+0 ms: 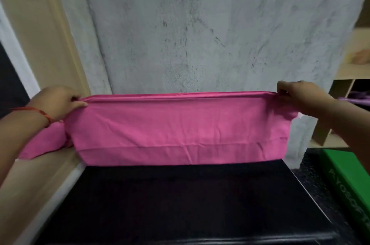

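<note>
**Pink cloth held taut over the black table**

Nearest to me is the dark, glossy black table point(180, 200). A flat green box with pale lettering point(349, 180) lies along its right side, on a speckled dark strip.

Over the table's far edge hangs the folded bright pink cotton cloth point(180, 128), stretched out in a long band between the two hands. Its lower fold comes down to the back of the table, though I cannot tell whether it touches. The left hand point(58, 102), with a red thread bracelet point(40, 112) at the wrist, has its fingers point(77, 99) curled tight on the cloth's top left corner. The right hand point(300, 96) pinches the top right corner the same way. A loose bunch of the same cloth trails off below the left wrist.

I judge the cloth to be light, soft and limp. It shows fine creases and would sag wherever it is let go. It does not look slippery or fragile. The top corners where the layers meet look like the right place to hold it, so the folds stay lined up.

Behind it stands a grey, marble-patterned wall point(200, 34). To the left is a cream door frame point(50, 44), and to the right pale wooden shelves point(340, 82) holding something purple, too blurred to make out.
</note>
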`<state>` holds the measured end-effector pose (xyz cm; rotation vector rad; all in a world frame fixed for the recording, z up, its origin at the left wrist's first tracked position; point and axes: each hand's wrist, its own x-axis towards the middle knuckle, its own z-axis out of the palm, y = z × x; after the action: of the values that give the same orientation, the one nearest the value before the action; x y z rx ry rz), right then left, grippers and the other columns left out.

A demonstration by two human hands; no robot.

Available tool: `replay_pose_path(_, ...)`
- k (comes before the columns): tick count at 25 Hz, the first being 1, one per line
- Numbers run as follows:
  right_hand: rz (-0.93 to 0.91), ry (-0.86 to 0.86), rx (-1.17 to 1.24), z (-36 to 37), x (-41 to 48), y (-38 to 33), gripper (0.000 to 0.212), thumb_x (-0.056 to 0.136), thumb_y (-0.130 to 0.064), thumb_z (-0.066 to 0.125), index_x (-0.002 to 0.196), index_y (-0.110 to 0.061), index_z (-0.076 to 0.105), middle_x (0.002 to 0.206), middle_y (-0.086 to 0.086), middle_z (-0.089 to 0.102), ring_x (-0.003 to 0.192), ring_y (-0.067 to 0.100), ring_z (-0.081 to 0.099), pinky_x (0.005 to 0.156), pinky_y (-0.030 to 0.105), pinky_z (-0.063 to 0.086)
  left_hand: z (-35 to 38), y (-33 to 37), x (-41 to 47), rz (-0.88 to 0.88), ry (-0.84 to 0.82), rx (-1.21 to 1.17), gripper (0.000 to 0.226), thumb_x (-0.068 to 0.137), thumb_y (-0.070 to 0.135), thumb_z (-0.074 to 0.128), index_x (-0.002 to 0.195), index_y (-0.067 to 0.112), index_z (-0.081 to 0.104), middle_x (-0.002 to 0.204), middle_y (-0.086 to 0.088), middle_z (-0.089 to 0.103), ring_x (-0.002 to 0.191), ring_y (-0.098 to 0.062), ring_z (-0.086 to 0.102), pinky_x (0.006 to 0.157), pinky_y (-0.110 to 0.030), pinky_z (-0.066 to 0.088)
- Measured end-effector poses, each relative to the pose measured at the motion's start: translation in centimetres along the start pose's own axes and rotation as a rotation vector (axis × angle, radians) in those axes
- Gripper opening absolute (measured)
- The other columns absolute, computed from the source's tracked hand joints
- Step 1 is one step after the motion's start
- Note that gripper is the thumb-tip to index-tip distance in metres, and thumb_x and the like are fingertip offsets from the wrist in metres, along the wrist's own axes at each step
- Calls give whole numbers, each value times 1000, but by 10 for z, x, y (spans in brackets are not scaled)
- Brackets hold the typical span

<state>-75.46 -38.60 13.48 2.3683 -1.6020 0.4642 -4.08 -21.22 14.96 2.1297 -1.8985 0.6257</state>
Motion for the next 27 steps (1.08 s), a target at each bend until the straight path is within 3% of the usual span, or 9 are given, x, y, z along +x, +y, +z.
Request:
replay_pose_path(4, -65, -168, -67, -41, -24, -6, 18, 92, -23, 79, 99, -37, 69, 96, -2, 74, 84, 20, 62, 74, 32, 44, -35, -2, -36, 57, -152, 5, 24, 82, 44, 85, 72, 25, 74, 72, 9, 68, 70, -14, 61, 70, -36, 52)
replay_pose_path(6, -115, -260, -130, -51, -39, -7, 20, 90, -21, 81, 104, -35, 79, 101, -9, 77, 88, 12, 64, 78, 27, 43, -40, 2, -60, 52, -216, -30, 23, 77, 41, 90, 68, 30, 71, 71, 14, 67, 70, -8, 61, 68, -31, 49)
replay_pose_path(10, -122, -271, -133, -72, -60, -11, 25, 83, -25, 87, 85, -46, 74, 84, -21, 70, 79, 5, 64, 73, 23, 45, -47, 11, -85, 47, -247, -75, 33, 71, 33, 95, 62, 27, 64, 65, 12, 64, 66, -5, 58, 58, -20, 36)
replay_pose_path(13, -100, -246, -100, -85, -69, -9, 26, 77, -25, 92, 78, -46, 77, 78, -23, 70, 75, -4, 60, 66, 14, 42, -58, 7, -91, 61, -311, -128, 36, 69, 32, 97, 61, 23, 63, 59, 12, 62, 60, -4, 56, 54, -17, 35)
replay_pose_path(18, -49, -256, -110, -81, -82, -4, 34, 69, -22, 95, 61, -45, 71, 69, -20, 71, 72, 3, 65, 68, 25, 49, -64, 7, -94, 159, -457, -110, 28, 88, 37, 83, 66, 25, 70, 59, 12, 62, 55, 2, 52, 57, -16, 40)
replay_pose_path(20, -56, -247, -108, -83, -87, -7, 30, 72, -24, 94, 64, -43, 71, 71, -18, 71, 72, 4, 64, 68, 27, 49, -65, 10, -100, 137, -484, -117, 33, 94, 37, 76, 65, 26, 67, 59, 12, 61, 54, 3, 52, 57, -15, 40)
replay_pose_path(23, -57, -295, -121, -86, -94, -12, 23, 85, -24, 84, 77, -38, 67, 80, -14, 69, 78, 5, 60, 67, 28, 44, -69, 12, -106, 115, -510, -101, 30, 102, 39, 64, 74, 28, 70, 71, 12, 67, 65, 3, 59, 64, -13, 42)
replay_pose_path(27, -46, -337, -127, -81, -102, -10, 26, 98, -19, 66, 90, -43, 61, 93, -12, 67, 85, 9, 60, 73, 31, 42, -71, 20, -107, 115, -392, 26, 23, 107, 32, 53, 99, 22, 72, 96, 3, 70, 83, -7, 58, 74, -17, 38)
